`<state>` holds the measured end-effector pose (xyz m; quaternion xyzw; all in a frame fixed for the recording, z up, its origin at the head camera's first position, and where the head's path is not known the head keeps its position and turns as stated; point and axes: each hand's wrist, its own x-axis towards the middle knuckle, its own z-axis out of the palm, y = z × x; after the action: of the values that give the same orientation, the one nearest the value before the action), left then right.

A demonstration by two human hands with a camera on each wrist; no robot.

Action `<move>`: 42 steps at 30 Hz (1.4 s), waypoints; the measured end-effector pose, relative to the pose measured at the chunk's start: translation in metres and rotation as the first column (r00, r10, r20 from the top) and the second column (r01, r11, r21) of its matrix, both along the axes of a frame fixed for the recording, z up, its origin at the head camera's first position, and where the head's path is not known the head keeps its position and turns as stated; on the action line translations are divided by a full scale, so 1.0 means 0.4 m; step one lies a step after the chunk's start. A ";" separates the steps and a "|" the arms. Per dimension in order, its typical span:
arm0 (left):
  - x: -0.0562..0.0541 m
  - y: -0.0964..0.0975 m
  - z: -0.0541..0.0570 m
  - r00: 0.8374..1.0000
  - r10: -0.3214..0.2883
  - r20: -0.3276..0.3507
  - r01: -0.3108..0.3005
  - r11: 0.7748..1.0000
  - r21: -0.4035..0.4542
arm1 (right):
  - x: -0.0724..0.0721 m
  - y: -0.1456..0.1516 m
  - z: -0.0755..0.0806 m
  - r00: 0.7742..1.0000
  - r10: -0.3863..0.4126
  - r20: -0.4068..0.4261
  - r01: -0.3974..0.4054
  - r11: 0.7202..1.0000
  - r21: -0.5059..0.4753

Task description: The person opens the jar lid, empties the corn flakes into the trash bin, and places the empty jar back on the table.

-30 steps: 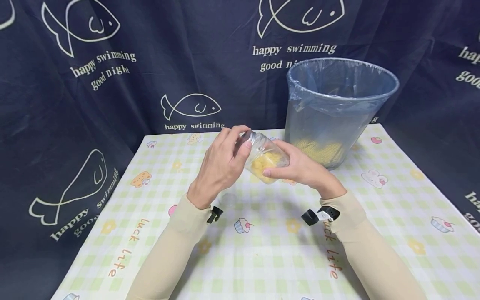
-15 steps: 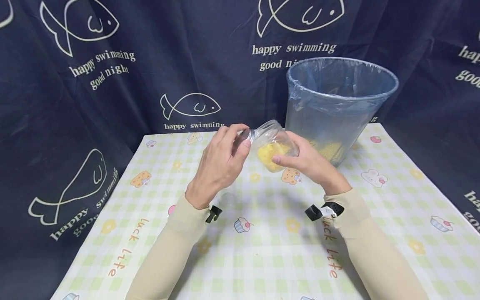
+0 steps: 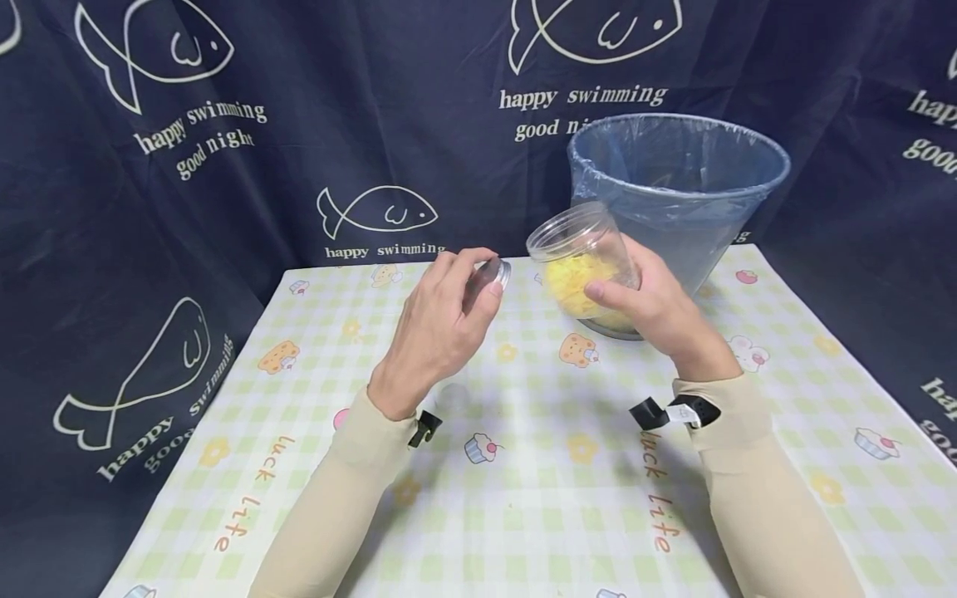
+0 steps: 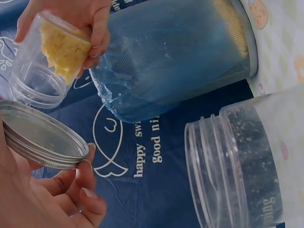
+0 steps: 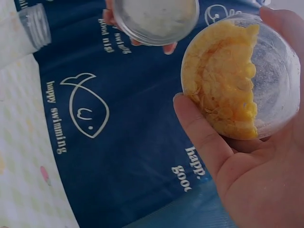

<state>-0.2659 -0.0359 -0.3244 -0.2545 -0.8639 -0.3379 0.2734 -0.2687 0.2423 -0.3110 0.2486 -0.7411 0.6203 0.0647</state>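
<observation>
My right hand (image 3: 654,303) grips a clear plastic jar (image 3: 579,237) by its side and base, raised above the table. Its mouth is uncovered and tips to the left. Soft yellow pieces (image 4: 64,50) fill about half of it. My left hand (image 3: 441,328) holds a silver metal screw lid (image 4: 42,135) by its edge between thumb and fingers, its inner face turned toward the jar. A gap separates lid and jar. From below, the right wrist view shows the yellow pieces (image 5: 221,80) through the jar's base.
A mesh waste bin (image 3: 676,237) lined with a blue bag stands behind the right hand at the back. Another clear jar (image 4: 232,166), lidless, stands near the left wrist. A checked cloth (image 3: 538,515) covers the table; a dark fish-print curtain (image 3: 254,216) hangs behind.
The lid has come off the jar. My right hand has moved right and up with the jar, tilting it more upright, while the left hand stays put with the lid.
</observation>
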 end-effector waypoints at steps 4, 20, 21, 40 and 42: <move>0.005 0.005 0.002 1.000 -0.006 0.011 0.007 1.000 -0.001 | 0.005 0.012 0.014 0.999 0.036 -0.010 -0.037 0.987 -0.155; 0.026 0.078 -0.052 0.998 -0.026 0.050 0.035 0.982 -0.187 | 0.034 0.038 0.048 0.984 0.168 -0.053 -0.174 0.888 -0.426; 0.028 0.085 -0.060 0.998 -0.026 0.049 0.036 0.977 -0.208 | 0.034 0.039 0.048 0.984 0.169 -0.051 -0.174 0.888 -0.425; 0.067 0.181 -0.207 0.950 0.034 0.309 0.133 0.855 -0.502 | 0.036 0.040 0.051 0.985 0.169 -0.041 -0.170 0.893 -0.416; 0.066 0.182 -0.216 0.943 0.050 0.330 0.140 0.837 -0.529 | 0.036 0.040 0.051 0.986 0.164 -0.037 -0.165 0.895 -0.415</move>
<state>-0.2393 0.0370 -0.4109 -0.2819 -0.9511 -0.1223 0.0328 -0.2543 0.2583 -0.2906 0.2911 -0.5683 0.7670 0.0640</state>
